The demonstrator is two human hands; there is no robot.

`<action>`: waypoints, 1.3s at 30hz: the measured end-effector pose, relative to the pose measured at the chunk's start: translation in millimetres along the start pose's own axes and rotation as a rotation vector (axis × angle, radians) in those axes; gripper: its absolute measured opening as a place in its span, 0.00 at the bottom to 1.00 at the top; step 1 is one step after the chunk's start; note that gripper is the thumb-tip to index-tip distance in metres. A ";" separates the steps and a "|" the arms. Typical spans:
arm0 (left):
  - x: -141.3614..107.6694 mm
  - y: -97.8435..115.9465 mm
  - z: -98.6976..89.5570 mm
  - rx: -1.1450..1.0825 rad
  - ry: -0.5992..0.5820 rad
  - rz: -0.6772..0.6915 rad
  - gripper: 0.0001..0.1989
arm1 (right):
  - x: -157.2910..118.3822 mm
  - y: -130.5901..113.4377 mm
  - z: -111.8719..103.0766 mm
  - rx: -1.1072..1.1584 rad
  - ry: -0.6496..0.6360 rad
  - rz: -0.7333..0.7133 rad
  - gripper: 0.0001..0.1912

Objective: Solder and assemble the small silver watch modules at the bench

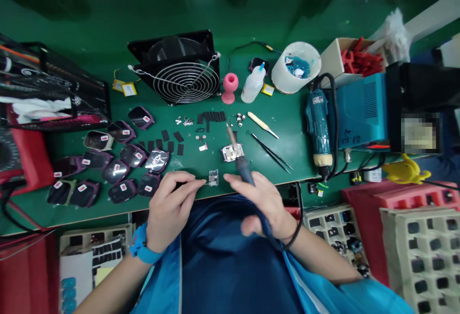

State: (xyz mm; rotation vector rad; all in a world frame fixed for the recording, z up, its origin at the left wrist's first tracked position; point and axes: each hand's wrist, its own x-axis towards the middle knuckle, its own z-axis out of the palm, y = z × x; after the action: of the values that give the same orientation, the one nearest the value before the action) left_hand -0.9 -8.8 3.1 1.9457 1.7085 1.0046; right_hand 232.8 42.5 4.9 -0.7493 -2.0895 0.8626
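My left hand is at the front edge of the green bench, thumb and fingertips pinched on a thin piece, perhaps tweezers, beside a small circuit board. My right hand has the soldering iron lying across its palm and fingers, index finger reaching toward the board. The iron points up and away, its metal part over an open white watch case. Black tweezers and a cream-handled tool lie to the right. Black pads are in a row beyond the case.
Several dark watch units cover the left. At the back stand a fan, a pink holder, a white bottle and a white tub. A blue electric screwdriver and a blue station stand right.
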 end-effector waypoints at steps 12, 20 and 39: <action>3.9 4.4 13.0 -0.013 -0.029 0.040 0.08 | -26.6 -13.8 -39.6 0.320 0.295 0.531 0.10; 7.1 4.8 15.6 -0.089 -0.006 0.064 0.10 | -21.4 -6.0 -38.0 0.263 0.210 0.357 0.11; 6.1 -0.1 22.8 0.005 -0.041 0.169 0.11 | -25.6 -1.9 -37.7 0.218 0.181 0.302 0.10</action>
State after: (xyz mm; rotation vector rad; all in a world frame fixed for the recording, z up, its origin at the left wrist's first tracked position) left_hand 15.3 1.2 -10.8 2.1276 1.5472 1.0108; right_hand 276.7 35.3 14.7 -0.9995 -1.7157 1.1210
